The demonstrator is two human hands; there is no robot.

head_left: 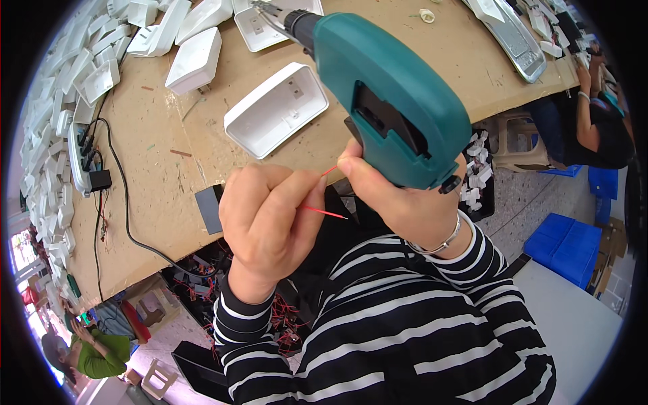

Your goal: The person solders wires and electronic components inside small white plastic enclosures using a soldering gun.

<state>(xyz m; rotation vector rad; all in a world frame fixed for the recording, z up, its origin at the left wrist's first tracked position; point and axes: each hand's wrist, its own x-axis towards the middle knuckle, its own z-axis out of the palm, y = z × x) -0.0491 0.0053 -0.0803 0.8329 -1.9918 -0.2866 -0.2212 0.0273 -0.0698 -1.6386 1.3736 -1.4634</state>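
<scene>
Cardboard-topped brown workbench (155, 169) fills the view from nine to one o'clock; teal plastic cordless screwdriver (391, 101) sits gripped in the right hand (405, 202) at centre; white rectangular plastic housing (275, 108) lies at eleven o'clock of it; left hand (270, 223) pinches a thin red wire (324, 212); best to keep that wire clear of the bit, I judge.

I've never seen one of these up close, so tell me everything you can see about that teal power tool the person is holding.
The teal plastic power screwdriver has a bulky, smooth, matte body with a dark recessed panel on its side, a black collar at the front and a thin metal bit pointing up and left over the brown cardboard-covered table. It is held tilted, above the table's near edge. The right hand grips it from below by its black handle, mostly hidden. The left hand, beside it, pinches a thin red wire.
</scene>
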